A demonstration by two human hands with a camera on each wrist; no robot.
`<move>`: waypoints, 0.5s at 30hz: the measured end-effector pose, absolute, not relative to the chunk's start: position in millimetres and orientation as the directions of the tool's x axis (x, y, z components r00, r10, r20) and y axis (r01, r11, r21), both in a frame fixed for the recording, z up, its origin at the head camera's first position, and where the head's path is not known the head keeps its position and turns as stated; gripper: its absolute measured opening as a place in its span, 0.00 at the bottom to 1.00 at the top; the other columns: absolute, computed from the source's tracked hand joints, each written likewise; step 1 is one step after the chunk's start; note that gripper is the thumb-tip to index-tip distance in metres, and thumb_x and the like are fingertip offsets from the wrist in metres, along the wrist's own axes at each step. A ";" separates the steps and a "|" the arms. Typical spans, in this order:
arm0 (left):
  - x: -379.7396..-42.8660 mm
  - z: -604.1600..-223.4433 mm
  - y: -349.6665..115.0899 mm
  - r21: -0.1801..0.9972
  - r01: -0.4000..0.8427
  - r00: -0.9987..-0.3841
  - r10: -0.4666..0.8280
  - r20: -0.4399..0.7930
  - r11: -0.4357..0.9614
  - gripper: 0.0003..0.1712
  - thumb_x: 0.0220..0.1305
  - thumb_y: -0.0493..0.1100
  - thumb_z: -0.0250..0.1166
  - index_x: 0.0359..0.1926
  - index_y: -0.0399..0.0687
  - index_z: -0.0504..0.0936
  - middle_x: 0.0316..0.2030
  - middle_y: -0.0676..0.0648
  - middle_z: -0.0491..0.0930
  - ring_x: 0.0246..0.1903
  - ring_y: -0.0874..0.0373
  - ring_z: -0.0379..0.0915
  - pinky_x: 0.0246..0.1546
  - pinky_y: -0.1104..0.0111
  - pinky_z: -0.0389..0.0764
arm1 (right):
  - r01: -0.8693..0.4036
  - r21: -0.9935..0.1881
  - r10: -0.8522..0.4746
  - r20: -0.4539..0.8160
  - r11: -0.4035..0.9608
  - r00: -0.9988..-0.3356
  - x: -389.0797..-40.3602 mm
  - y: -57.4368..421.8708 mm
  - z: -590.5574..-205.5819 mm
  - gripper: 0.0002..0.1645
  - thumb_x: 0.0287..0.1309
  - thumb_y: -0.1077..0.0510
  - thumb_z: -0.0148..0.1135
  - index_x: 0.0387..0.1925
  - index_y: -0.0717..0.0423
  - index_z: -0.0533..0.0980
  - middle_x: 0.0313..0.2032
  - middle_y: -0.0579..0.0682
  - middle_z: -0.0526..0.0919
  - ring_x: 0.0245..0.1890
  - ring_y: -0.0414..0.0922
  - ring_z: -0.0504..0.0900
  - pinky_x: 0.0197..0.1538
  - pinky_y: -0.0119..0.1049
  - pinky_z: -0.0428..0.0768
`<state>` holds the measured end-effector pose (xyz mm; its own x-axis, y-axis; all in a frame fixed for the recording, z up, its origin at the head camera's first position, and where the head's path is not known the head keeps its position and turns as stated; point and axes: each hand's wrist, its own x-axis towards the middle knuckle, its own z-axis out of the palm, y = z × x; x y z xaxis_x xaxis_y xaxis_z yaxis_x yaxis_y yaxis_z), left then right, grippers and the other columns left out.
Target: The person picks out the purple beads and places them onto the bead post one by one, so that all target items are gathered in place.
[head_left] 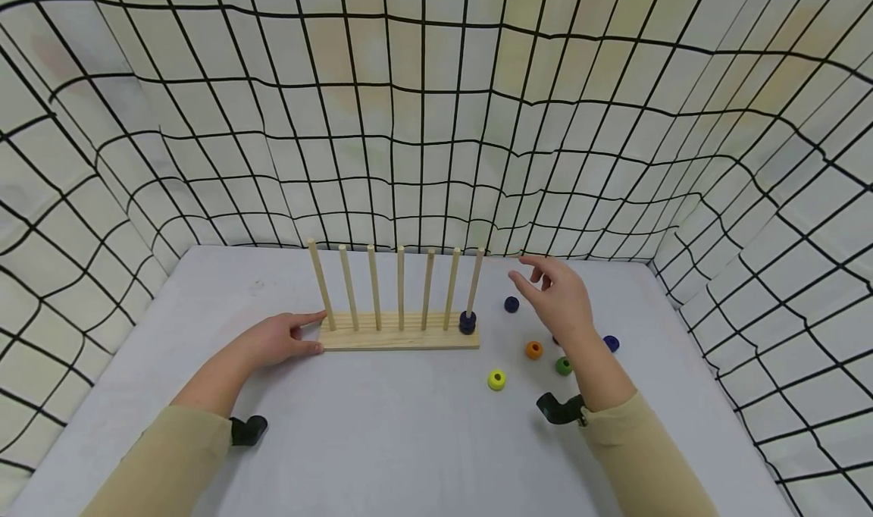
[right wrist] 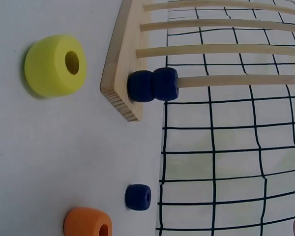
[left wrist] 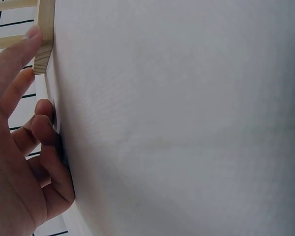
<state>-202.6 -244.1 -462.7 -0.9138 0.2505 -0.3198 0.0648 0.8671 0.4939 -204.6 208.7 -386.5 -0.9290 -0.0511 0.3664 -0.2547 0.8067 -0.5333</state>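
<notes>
A pale wooden peg board [head_left: 398, 340] with several upright pegs stands on the table. Two dark blue beads [head_left: 467, 323] are stacked at the base of its rightmost peg. My left hand [head_left: 276, 339] holds the board's left end, thumb at the front corner and index finger at the back; its other fingers are curled in the left wrist view. My right hand [head_left: 559, 297] hovers right of the pegs, thumb and index finger apart with nothing between them. Nearest below it lies a loose dark blue bead [head_left: 511, 304]. Only a sliver of that hand shows in the right wrist view.
Loose on the white table [head_left: 382, 441] lie a yellow bead [head_left: 496, 380], an orange bead [head_left: 534, 350], a green bead [head_left: 563, 365] and a blue bead [head_left: 611, 343]. Another bead is mostly hidden behind the right wrist. Black netting [head_left: 423, 138] before pale walls encloses the back and sides.
</notes>
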 end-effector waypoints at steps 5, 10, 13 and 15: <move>-203.6 -464.1 -245.9 0.492 0.067 -0.913 0.252 -0.320 0.868 0.45 0.58 0.60 0.71 0.73 0.51 0.66 0.28 0.47 0.66 0.28 0.54 0.61 0.29 0.63 0.62 | -0.217 -0.526 -0.051 0.311 0.822 -0.949 -202.9 219.3 -388.7 0.26 0.64 0.41 0.64 0.59 0.48 0.79 0.33 0.47 0.74 0.32 0.46 0.69 0.32 0.40 0.67; -203.7 -463.9 -246.1 0.493 0.057 -0.913 0.245 -0.327 0.868 0.45 0.58 0.60 0.71 0.73 0.52 0.66 0.28 0.47 0.66 0.28 0.54 0.61 0.29 0.63 0.62 | -0.178 -0.508 -0.045 0.262 0.843 -0.964 -200.6 231.7 -394.2 0.28 0.64 0.40 0.63 0.60 0.49 0.79 0.34 0.46 0.74 0.32 0.46 0.69 0.32 0.40 0.67; -203.6 -463.4 -246.3 0.497 0.054 -0.913 0.244 -0.327 0.866 0.45 0.58 0.60 0.71 0.73 0.52 0.67 0.28 0.47 0.66 0.28 0.54 0.61 0.29 0.63 0.62 | -0.170 -0.497 -0.052 0.242 0.851 -0.969 -199.2 239.6 -397.7 0.29 0.64 0.39 0.63 0.60 0.49 0.79 0.34 0.46 0.74 0.33 0.46 0.69 0.33 0.39 0.68; -203.7 -462.7 -246.0 0.500 0.051 -0.913 0.243 -0.328 0.865 0.45 0.58 0.60 0.71 0.73 0.52 0.67 0.28 0.47 0.66 0.28 0.54 0.61 0.29 0.63 0.62 | -0.165 -0.486 -0.057 0.228 0.858 -0.972 -198.0 244.8 -400.0 0.30 0.64 0.38 0.62 0.60 0.50 0.78 0.34 0.47 0.74 0.33 0.46 0.70 0.34 0.39 0.69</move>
